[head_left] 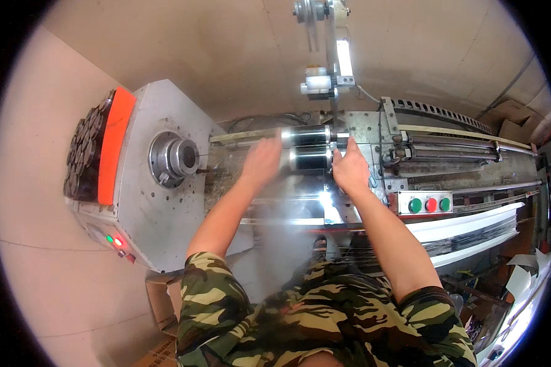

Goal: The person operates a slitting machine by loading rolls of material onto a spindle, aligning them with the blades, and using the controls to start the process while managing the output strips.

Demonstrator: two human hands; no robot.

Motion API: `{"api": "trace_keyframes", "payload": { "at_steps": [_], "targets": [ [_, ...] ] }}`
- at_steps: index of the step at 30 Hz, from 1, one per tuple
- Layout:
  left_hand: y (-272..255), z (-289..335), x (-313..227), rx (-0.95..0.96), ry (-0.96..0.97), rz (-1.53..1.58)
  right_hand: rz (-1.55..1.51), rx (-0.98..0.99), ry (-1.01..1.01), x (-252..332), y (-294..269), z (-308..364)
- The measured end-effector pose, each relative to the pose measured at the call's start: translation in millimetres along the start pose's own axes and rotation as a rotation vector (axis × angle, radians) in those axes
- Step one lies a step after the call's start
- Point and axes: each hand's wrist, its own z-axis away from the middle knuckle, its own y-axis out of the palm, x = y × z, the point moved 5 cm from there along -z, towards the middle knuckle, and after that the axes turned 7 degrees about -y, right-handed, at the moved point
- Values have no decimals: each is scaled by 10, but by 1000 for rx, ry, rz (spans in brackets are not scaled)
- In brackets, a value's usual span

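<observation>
Two shiny metal cylinders lie side by side across the machine bed, a far cylinder [306,135] and a near cylinder [310,158]. At their left ends is my left hand [262,161], its fingertips smeared by motion, so I cannot tell whether they grip. My right hand [351,170] is at their right ends, thumb against the near cylinder's end and fingers reaching toward the far one's end fittings. It looks closed on the near cylinder, though its inner fingers are hidden. Below the cylinders, a glossy metal surface [306,205] reflects light.
At left stands a grey machine housing [159,232] with a round metal chuck [180,157]. A button box [425,203] with green and red buttons sits to the right, near long metal rods [453,150]. An upright arm [332,46] rises behind. Cardboard boxes [162,300] lie lower left.
</observation>
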Motion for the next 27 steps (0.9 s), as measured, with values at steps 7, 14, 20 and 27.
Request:
{"api": "trace_keyframes", "payload": {
  "at_steps": [7, 14, 20, 27],
  "targets": [
    [-2, -71, -86, 89, -11, -26, -22, 11, 12, -111, -14, -32],
    [59, -99, -109, 107, 3, -46, -35, 67, 48, -103, -117, -25],
    [74, -133, -154, 119, 16, -70, -50, 58, 43, -149, -140, -45],
    [69, -189, -258, 123, 37, -94, -65, -59, -40, -246, -201, -50]
  ]
}}
